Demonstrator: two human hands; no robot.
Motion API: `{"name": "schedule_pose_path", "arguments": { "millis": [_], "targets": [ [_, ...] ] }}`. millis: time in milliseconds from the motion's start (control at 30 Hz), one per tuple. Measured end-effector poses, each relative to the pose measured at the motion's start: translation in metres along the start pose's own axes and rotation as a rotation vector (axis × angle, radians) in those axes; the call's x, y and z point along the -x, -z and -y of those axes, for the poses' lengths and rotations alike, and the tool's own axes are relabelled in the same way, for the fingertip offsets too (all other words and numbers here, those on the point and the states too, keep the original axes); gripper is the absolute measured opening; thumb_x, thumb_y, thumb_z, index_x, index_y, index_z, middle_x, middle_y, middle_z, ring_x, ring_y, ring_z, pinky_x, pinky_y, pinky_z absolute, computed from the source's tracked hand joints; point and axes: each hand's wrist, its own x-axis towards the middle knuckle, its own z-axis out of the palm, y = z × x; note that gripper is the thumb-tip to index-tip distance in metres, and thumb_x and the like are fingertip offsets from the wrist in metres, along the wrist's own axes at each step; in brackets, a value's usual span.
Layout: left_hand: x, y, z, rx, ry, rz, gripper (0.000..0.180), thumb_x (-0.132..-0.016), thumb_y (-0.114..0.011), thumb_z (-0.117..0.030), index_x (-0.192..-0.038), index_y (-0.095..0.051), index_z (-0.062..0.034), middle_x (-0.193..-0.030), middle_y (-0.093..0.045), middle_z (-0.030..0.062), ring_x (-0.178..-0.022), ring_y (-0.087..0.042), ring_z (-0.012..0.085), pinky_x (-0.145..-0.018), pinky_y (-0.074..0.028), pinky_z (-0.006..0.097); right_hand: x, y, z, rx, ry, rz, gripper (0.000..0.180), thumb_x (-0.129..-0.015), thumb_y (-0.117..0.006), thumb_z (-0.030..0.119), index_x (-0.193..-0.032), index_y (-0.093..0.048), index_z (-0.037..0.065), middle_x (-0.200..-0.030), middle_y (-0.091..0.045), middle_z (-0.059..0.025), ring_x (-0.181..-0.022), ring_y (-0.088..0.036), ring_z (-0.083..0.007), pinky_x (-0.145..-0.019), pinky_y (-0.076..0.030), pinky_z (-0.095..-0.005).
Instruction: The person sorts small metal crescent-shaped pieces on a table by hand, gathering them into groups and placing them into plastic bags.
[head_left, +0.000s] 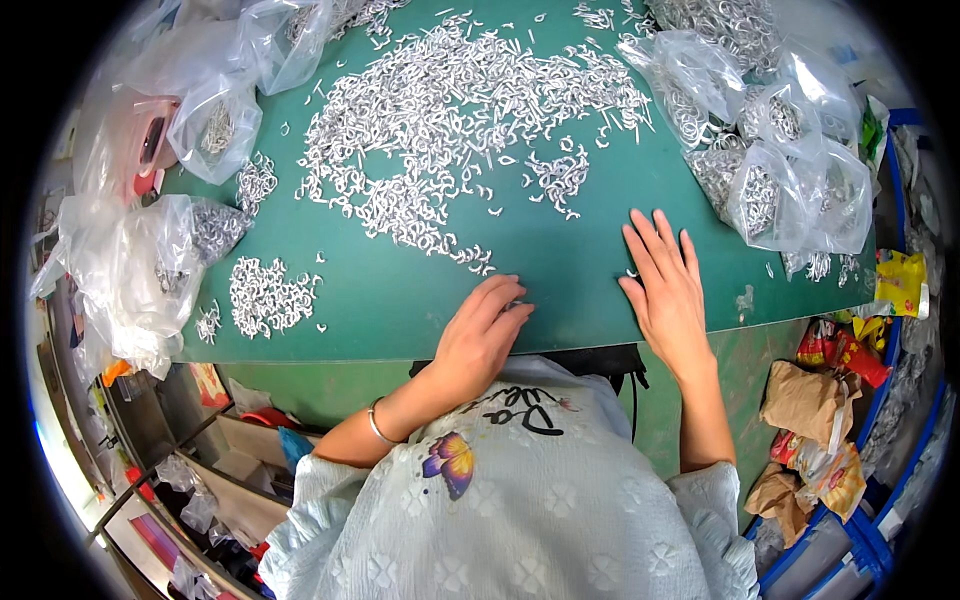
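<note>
Small, light, stiff metal hooks (pixel 450 110) strewn on counter (pixel 400 300), best pinched singly by fingertips; left hand (pixel 480 335) curled over a few, right hand (pixel 665 285) flat, open.

I see a green-topped table (pixel 400 310), a blue bin (pixel 905 470) at right, cluttered shelves (pixel 150 470) lower left, bright even light.

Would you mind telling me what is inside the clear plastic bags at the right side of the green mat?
The clear plastic bags hold small silvery metal rings, like the loose pieces on the green mat. Lower layers are hidden.
</note>
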Motion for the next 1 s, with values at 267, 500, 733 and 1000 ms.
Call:
{"name": "schedule_pose_path", "arguments": {
  "millis": [267,500,733,1000],
  "targets": [
    [0.01,0.002,0.004,-0.005,0.043,-0.059,0.025,-0.074,-0.07,0.012,-0.097,-0.065,0.0031,-0.108,-0.059,0.0154,-0.108,-0.058,0.0361,-0.089,-0.05,0.044,0.033,0.004,-0.025,-0.091,0.119,-0.189,0.048,-0.082,-0.07,0.014,-0.127,-0.059,0.004,-0.141,-0.051,-0.0133,-0.136,-0.041,-0.034,-0.11,-0.033,-0.0531],
    [0.015,0.01,0.005,-0.027,0.079,-0.075,0.025,-0.074,-0.069,0.012,-0.097,-0.065,0.0041,-0.107,-0.059,0.0157,-0.108,-0.059,0.0354,-0.088,-0.05,0.043,0.021,0.003,-0.027,-0.025,0.159,-0.034,0.045,-0.08,-0.071,0.01,-0.124,-0.063,0.008,-0.139,-0.055,-0.0066,-0.136,-0.044,-0.0315,-0.112,-0.032,-0.0525],
    [0.027,0.019,0.008,-0.033,0.111,-0.105,0.026,-0.074,-0.068,0.013,-0.098,-0.064,0.004,-0.109,-0.058,0.0163,-0.109,-0.058,0.0364,-0.09,-0.049,0.044,-0.003,0.0,-0.055,-0.002,0.09,-0.314,0.03,-0.081,-0.07,0.003,-0.11,-0.068,0.002,-0.125,-0.062,-0.0109,-0.124,-0.054,-0.0324,-0.103,-0.042,-0.0475],
    [0.03,0.021,0.012,-0.051,0.123,-0.13,0.026,-0.075,-0.067,0.013,-0.099,-0.064,0.0031,-0.111,-0.057,0.0164,-0.111,-0.057,0.0368,-0.091,-0.048,0.045,-0.08,-0.022,0.024,-0.01,0.225,-0.083,0.058,-0.086,-0.068,0.017,-0.138,-0.047,0.006,-0.147,-0.042,-0.0119,-0.139,-0.035,-0.0355,-0.112,-0.03,-0.0497]
  ]
}}
